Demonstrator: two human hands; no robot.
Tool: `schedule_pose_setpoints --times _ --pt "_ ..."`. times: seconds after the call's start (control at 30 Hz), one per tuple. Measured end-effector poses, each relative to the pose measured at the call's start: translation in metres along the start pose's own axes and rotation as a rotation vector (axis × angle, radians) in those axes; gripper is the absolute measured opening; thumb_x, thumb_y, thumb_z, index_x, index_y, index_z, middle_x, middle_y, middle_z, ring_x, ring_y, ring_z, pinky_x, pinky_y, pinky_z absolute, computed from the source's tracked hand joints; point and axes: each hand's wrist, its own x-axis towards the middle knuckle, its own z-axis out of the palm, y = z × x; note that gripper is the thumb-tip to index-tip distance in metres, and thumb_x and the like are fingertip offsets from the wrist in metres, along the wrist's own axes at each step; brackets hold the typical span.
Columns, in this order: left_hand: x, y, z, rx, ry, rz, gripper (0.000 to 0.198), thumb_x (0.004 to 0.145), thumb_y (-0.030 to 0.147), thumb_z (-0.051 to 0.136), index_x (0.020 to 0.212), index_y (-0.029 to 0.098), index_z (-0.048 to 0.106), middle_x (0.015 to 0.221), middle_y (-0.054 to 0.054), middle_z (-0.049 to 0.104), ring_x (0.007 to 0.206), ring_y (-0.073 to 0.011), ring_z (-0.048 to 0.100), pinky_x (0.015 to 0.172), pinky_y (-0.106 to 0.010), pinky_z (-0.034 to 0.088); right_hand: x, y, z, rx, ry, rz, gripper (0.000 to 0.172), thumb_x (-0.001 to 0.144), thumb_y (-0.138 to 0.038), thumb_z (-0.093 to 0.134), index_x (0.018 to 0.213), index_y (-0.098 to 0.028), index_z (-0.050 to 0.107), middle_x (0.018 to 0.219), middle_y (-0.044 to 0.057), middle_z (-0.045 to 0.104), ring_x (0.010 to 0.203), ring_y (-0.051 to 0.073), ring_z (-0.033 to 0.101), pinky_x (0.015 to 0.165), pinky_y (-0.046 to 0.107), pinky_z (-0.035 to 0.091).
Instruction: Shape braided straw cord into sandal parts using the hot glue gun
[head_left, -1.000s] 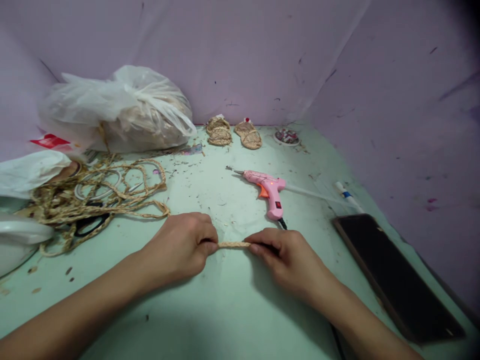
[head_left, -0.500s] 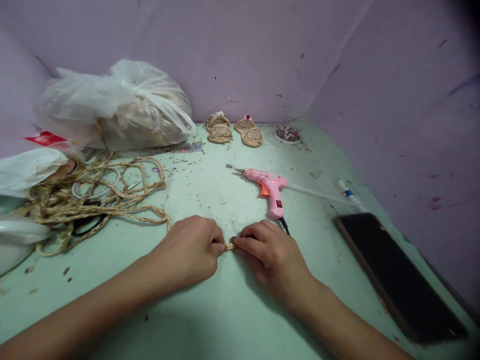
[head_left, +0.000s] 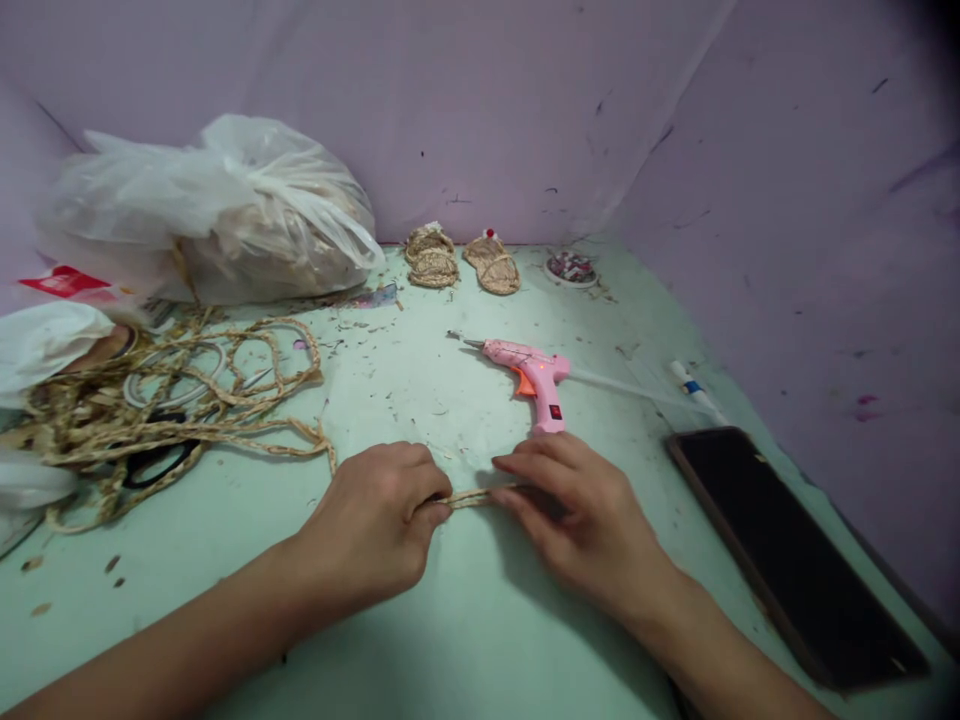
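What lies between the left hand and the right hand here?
In the head view, a short stretch of braided cord bridges the gap from the left hand to the right hand.

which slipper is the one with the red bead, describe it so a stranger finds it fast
Follow the pale green tabletop to its far edge, against the purple wall. There, between the bulging white plastic bag and the small round dish, find the tan right-hand slipper. A red bead tops it, while the left-hand slipper beside it has white trim instead.
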Motion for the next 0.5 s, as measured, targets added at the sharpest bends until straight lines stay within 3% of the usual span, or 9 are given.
schedule_pose_setpoints --times 0.13,0.27,0.4,0.5 --pt "0.0 -0.001 0.005 -0.035 0.068 -0.015 0.017 0.077 0.016 0.046 0.067 0.019 0.059 0.069 -0.002 0.058 0.069 -0.0149 0.051 0.062 -0.028 0.036 0.004 0.011 -0.017 -0.026 0.171 0.082 0.013 0.079 -0.018 0.055 0.085 -0.021 0.066 0.082 0.005 0.065 0.078 0.018 0.059 0.07 0.031 0.047" --pt "0.0 -0.002 0.013 -0.048 0.158 -0.019 0.015 0.074 0.014 0.046 0.064 0.018 0.056 0.066 -0.002 0.057 0.067 -0.0154 0.05 0.062 -0.029 0.035 0.019 0.028 -0.038 -0.179 0.279 0.356 0.019 0.079 -0.033 0.053 0.083 -0.021 0.067 0.081 0.005 0.067 0.069 0.019 0.06 0.064 0.032 0.047" --pt "0.001 -0.003 0.015 -0.031 0.173 -0.025 0.014 0.073 0.013 0.046 0.063 0.018 0.055 0.065 -0.002 0.056 0.065 -0.0154 0.048 0.062 -0.03 0.034 0.046 0.04 -0.044 -0.358 0.004 0.586 0.039 0.073 -0.054 0.052 0.065 -0.02 0.069 0.054 0.004 0.063 0.049 0.017 0.054 0.043 0.027 0.034" --pt "0.001 -0.002 0.014 -0.019 0.165 -0.021 0.014 0.073 0.013 0.045 0.063 0.017 0.055 0.065 -0.002 0.055 0.066 -0.0155 0.049 0.062 -0.03 0.034 0.064 0.043 -0.035 -0.242 -0.139 0.701 0.033 0.062 -0.048 0.064 0.045 -0.02 0.059 0.038 0.0 0.052 0.036 0.012 0.042 0.037 0.024 0.024"
